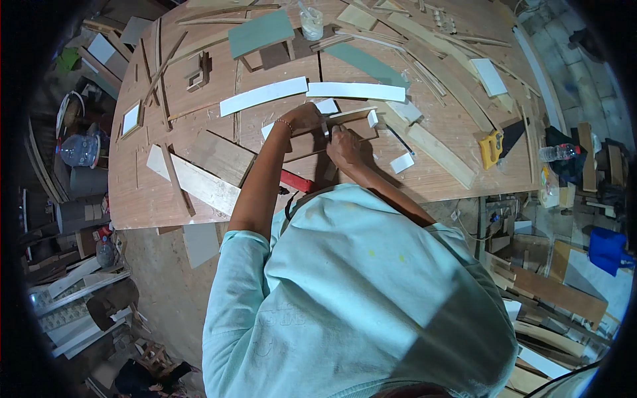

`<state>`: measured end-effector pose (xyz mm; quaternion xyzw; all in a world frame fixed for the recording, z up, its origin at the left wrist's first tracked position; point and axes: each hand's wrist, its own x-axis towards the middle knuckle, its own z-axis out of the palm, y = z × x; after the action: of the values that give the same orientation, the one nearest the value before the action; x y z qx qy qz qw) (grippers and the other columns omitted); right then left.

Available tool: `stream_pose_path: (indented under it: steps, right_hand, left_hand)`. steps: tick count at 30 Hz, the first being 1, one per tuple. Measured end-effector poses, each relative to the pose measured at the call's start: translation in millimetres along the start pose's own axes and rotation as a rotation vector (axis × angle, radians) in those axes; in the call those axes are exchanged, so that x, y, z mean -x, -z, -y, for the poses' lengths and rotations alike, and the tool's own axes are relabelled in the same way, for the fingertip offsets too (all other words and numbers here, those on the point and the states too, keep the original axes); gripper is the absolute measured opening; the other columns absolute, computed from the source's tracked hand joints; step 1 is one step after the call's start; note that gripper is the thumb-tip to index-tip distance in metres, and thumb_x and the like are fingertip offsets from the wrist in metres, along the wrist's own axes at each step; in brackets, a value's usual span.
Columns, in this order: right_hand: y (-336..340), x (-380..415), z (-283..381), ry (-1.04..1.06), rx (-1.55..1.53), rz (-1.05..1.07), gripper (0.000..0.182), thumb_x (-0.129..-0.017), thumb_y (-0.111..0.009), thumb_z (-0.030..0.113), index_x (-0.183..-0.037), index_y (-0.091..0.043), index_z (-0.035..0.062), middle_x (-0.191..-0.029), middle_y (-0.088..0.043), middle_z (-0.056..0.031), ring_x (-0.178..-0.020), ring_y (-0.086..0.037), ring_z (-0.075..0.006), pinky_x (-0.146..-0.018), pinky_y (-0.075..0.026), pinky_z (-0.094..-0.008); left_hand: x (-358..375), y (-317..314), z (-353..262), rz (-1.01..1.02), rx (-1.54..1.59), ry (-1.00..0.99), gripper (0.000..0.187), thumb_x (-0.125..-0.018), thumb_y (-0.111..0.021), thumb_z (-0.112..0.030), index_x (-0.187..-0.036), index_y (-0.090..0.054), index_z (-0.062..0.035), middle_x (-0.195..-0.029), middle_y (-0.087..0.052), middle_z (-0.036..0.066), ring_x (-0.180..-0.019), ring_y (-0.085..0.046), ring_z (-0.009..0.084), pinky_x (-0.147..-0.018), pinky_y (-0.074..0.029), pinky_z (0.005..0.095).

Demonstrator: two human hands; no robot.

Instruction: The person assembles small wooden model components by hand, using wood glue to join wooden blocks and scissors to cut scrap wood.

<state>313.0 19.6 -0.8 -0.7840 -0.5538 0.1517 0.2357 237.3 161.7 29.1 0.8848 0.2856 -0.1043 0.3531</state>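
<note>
My left hand [306, 117] curls over the left part of a small wooden piece [352, 118] with a white end block. Close beside it, my right hand [344, 147] is closed at the near side of that piece; what its fingers pinch is too small to tell. Just beyond my left hand lies a small white block [326, 106]. Two long white strips [265, 96] lie end to end farther back. A dark pencil [401, 142] rests to the right, above a white square piece [402, 163]. A red-handled tool [296, 181] lies near my body, partly hidden.
The wooden worktable [199, 132] carries many scrap strips. A green-topped small stand [262, 36] and a plastic tub [311, 24] stand at the back. A handsaw with a yellow handle [491, 150] lies right. Boards [199, 182] lie left, near the front edge.
</note>
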Motion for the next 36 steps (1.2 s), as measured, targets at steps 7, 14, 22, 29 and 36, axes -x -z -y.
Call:
stream_pose_path:
  steps: [7,14,22,29,36]
  right_hand:
    - [29,10,2,-0.044,-0.093,0.077,0.028,-0.067,-0.046,0.005,-0.091,-0.048,-0.0079,-0.103,-0.044,-0.0266,-0.091,-0.047,-0.0409,-0.076,-0.040,-0.0447]
    - [54,0,-19,-0.053,-0.238,-0.011,0.021,-0.070,-0.055,0.016,-0.082,-0.054,-0.0016,-0.085,-0.054,-0.0191,-0.082,-0.054,-0.0335,-0.069,-0.043,-0.0404]
    - [87,-36,-52,-0.157,-0.589,-0.013,0.017,-0.076,-0.050,0.019,-0.074,-0.059,0.0042,-0.071,-0.058,-0.0141,-0.068,-0.057,-0.0273,-0.060,-0.044,-0.0358]
    - [100,-82,-99,0.100,0.105,-0.084,0.025,-0.067,-0.061,0.017,-0.090,-0.058,0.0079,-0.102,-0.052,-0.0100,-0.098,-0.046,-0.0246,-0.084,-0.035,-0.0364]
    - [112,-103,-106,0.152,0.152,0.180,0.044,-0.063,-0.065,0.014,-0.105,-0.051,0.0056,-0.113,-0.046,-0.0094,-0.107,-0.038,-0.0256,-0.092,-0.026,-0.0411]
  left_hand:
    - [-19,2,-5,-0.016,0.128,-0.056,0.022,-0.067,-0.051,-0.014,-0.072,-0.058,0.0064,-0.064,-0.059,0.016,-0.056,-0.049,0.0189,-0.056,-0.040,0.0338]
    - [-41,-2,-40,-0.226,1.031,0.164,0.012,-0.075,-0.051,-0.008,-0.080,-0.056,0.0007,-0.070,-0.055,0.005,-0.057,-0.050,0.0137,-0.051,-0.041,0.0244]
    - [-124,-52,54,-0.522,0.054,-0.438,0.018,-0.066,-0.061,-0.017,-0.077,-0.060,-0.0028,-0.075,-0.058,0.015,-0.069,-0.056,0.0236,-0.063,-0.044,0.0333]
    - [-117,-39,-10,-0.415,1.323,0.643,0.014,-0.072,-0.056,-0.012,-0.080,-0.057,-0.0007,-0.071,-0.057,0.011,-0.065,-0.054,0.0215,-0.052,-0.043,0.0333]
    - [-91,-14,-45,-0.416,1.246,0.654,0.012,-0.074,-0.054,-0.011,-0.077,-0.055,0.0000,-0.073,-0.051,0.007,-0.060,-0.049,0.0162,-0.049,-0.041,0.0290]
